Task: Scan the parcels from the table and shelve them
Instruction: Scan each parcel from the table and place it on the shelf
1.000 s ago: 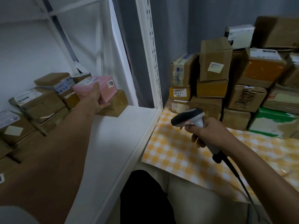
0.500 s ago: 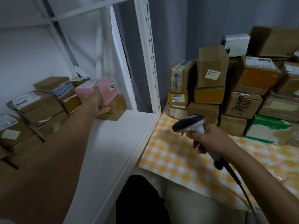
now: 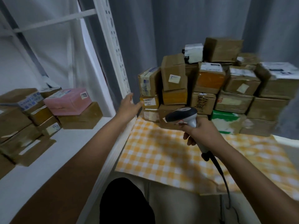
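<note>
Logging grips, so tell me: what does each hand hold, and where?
Right hand grips the scanner by its handle. Left hand holds nothing.

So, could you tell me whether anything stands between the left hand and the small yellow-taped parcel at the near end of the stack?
Nothing visible does. The left hand reaches open towards the yellow-taped parcel, its fingertips just short of it.

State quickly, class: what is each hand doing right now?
Left hand: open, holding nothing, reaching toward the stacked parcels.
Right hand: closed around the scanner.
</note>
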A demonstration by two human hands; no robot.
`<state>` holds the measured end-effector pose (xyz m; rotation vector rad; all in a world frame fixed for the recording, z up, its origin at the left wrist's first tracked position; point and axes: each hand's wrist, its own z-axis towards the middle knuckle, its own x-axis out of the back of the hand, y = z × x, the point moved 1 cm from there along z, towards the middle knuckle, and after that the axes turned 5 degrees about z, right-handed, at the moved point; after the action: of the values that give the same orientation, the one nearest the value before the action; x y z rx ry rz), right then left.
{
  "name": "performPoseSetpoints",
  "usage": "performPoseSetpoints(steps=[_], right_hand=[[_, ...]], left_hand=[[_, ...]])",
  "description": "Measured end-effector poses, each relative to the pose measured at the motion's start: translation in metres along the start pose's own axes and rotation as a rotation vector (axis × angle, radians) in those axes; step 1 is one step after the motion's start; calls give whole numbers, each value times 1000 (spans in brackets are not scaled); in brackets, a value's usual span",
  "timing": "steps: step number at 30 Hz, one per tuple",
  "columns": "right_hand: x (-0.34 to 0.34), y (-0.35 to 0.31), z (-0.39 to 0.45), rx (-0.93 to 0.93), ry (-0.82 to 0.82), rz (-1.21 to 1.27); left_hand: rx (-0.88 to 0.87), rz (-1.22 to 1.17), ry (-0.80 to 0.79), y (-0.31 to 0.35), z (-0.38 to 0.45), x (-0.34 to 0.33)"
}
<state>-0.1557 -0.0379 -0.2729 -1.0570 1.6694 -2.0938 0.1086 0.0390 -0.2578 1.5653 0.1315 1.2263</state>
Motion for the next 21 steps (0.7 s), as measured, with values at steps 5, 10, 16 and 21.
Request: performPoseSetpoints(steps=[5, 10, 16, 21], right_hand=[[22, 17, -6, -51, 52, 19], [25, 32, 1, -90, 58, 97], [22, 38, 24, -100, -15, 153], [17, 40, 35, -115, -70, 208]], left_hand=[[-120, 111, 106, 46, 54, -30], [-106, 145, 123, 59, 96, -46], [-152, 89, 249, 52, 114, -51], [-190, 19, 396, 49, 103, -29]])
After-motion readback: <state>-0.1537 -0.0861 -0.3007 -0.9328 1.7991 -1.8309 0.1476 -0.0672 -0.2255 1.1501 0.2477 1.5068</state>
